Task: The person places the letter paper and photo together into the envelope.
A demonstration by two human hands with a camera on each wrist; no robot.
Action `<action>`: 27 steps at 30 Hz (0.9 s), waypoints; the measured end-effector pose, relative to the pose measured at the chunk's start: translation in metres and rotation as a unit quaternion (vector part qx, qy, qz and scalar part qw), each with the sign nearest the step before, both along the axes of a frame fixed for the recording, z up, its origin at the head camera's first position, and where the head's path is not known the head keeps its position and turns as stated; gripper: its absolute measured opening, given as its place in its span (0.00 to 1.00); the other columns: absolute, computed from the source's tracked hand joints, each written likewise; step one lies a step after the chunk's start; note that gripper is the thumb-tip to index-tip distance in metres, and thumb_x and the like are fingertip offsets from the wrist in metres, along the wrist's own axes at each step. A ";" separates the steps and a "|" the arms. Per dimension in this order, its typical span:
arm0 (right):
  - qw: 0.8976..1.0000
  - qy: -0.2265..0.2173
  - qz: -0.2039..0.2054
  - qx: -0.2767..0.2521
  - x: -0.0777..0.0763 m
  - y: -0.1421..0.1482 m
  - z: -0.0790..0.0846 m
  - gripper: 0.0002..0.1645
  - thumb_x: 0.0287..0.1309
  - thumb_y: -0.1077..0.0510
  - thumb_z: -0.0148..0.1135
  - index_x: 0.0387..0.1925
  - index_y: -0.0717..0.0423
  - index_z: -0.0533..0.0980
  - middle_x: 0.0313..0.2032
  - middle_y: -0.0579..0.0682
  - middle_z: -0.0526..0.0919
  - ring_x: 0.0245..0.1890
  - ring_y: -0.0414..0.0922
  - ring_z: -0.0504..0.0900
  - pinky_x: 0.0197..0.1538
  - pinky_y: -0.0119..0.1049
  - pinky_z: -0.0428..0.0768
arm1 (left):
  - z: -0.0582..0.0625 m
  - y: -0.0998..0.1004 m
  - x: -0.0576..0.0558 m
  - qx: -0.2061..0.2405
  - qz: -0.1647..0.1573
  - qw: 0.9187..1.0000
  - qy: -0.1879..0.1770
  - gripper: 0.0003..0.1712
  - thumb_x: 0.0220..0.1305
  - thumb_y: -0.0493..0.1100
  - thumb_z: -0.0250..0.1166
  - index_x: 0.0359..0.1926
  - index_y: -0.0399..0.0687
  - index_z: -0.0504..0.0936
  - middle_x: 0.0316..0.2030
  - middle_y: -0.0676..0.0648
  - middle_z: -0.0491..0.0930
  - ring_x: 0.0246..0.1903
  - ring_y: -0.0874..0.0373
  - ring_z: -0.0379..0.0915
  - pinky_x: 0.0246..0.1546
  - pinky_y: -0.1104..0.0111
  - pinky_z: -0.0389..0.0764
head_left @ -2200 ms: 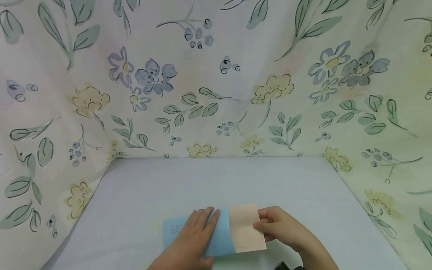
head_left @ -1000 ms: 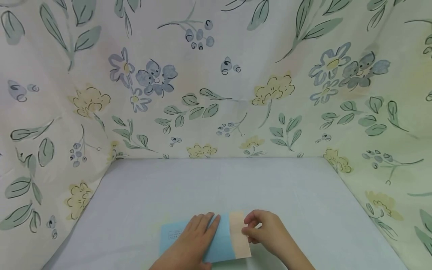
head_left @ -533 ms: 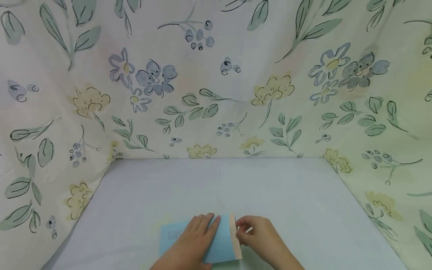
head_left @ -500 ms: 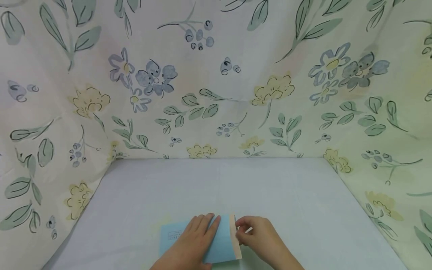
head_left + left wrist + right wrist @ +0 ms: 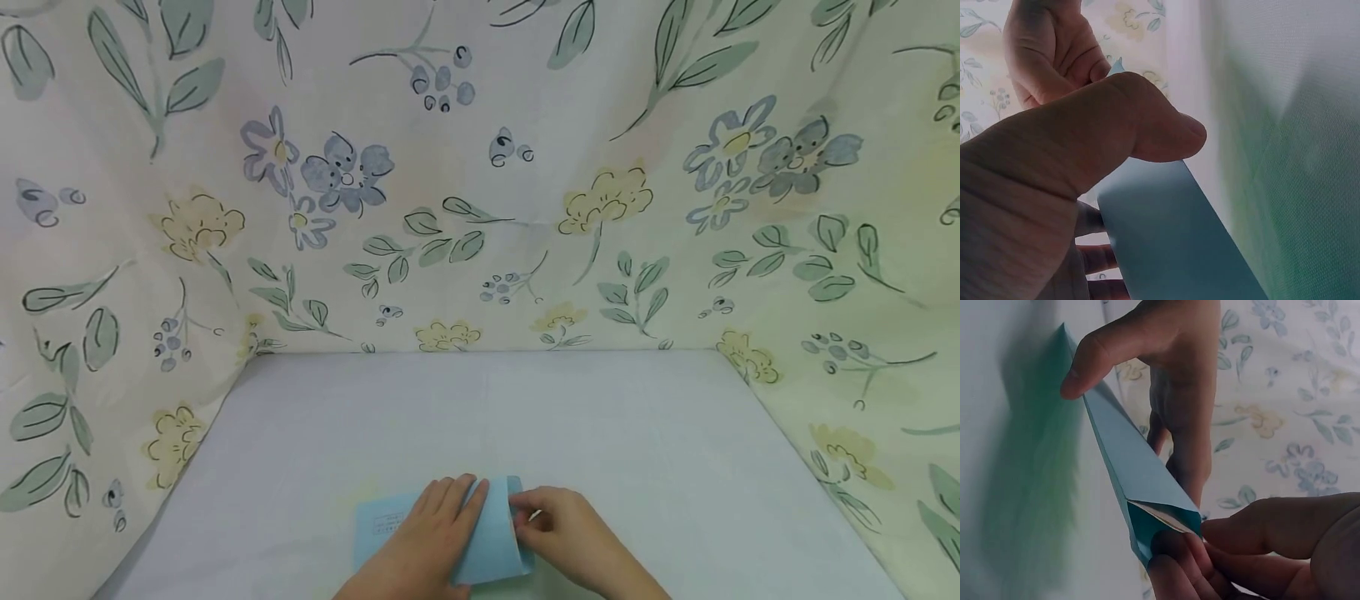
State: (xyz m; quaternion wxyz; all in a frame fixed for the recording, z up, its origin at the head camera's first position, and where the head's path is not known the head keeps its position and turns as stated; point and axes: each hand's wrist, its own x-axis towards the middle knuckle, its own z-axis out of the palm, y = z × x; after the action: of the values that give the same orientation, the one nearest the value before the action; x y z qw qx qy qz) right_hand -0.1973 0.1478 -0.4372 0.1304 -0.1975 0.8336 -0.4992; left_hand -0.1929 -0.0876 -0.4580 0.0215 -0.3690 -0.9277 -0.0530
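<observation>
A blue envelope [image 5: 487, 542] with a small printed box lies low in the middle of the head view. My left hand [image 5: 427, 533] spans it, with the fingers over the top and the thumb at the near edge, holding it. In the right wrist view the mouth of the envelope [image 5: 1138, 469] gapes. A pale cream card [image 5: 1166, 519] shows inside as a thin edge. My right hand [image 5: 566, 533] is at the mouth, with its curled fingers and thumb pinching the end of the card. The rest of the card is hidden in the envelope.
A white tabletop [image 5: 637, 425] spreads around the hands. Behind and beside it hangs a floral cloth [image 5: 480, 183]. Greenish shadow tints the white surface [image 5: 1035, 469] beside the envelope.
The right hand has moved left, pushing the cream card into the envelope until only a thin edge shows. The left hand has hardly moved and stays on the envelope.
</observation>
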 end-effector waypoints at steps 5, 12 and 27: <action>0.996 -0.072 0.018 -0.046 -0.004 0.001 0.000 0.23 0.61 0.55 0.60 0.52 0.68 0.76 0.41 0.48 0.84 0.38 0.41 0.82 0.39 0.34 0.81 | 0.001 -0.001 0.000 0.007 -0.002 1.000 0.010 0.64 0.43 0.64 0.73 0.73 0.42 0.49 0.66 0.44 0.54 0.62 0.49 0.53 0.61 0.54 0.62; 0.978 -0.172 0.027 -0.115 -0.005 0.004 0.006 0.26 0.62 0.55 0.58 0.56 0.68 0.72 0.46 0.53 0.82 0.44 0.48 0.81 0.46 0.43 0.80 | 0.002 -0.001 -0.001 0.016 0.003 1.000 -0.001 0.64 0.43 0.62 0.74 0.73 0.44 0.47 0.67 0.44 0.54 0.62 0.49 0.52 0.61 0.54 0.61; 0.911 -0.309 0.102 -0.251 -0.004 0.000 -0.005 0.30 0.68 0.55 0.49 0.65 0.66 0.60 0.56 0.59 0.74 0.51 0.56 0.78 0.52 0.46 0.76 | 0.002 0.000 0.000 0.022 -0.004 1.000 -0.003 0.63 0.46 0.62 0.72 0.74 0.46 0.46 0.69 0.45 0.52 0.64 0.50 0.50 0.62 0.54 0.61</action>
State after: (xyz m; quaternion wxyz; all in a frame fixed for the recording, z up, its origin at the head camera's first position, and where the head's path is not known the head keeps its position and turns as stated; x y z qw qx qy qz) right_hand -0.2017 0.1481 -0.4423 0.3781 -0.1439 0.5737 -0.7122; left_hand -0.1928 -0.0878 -0.4558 0.0266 -0.3721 -0.9248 -0.0747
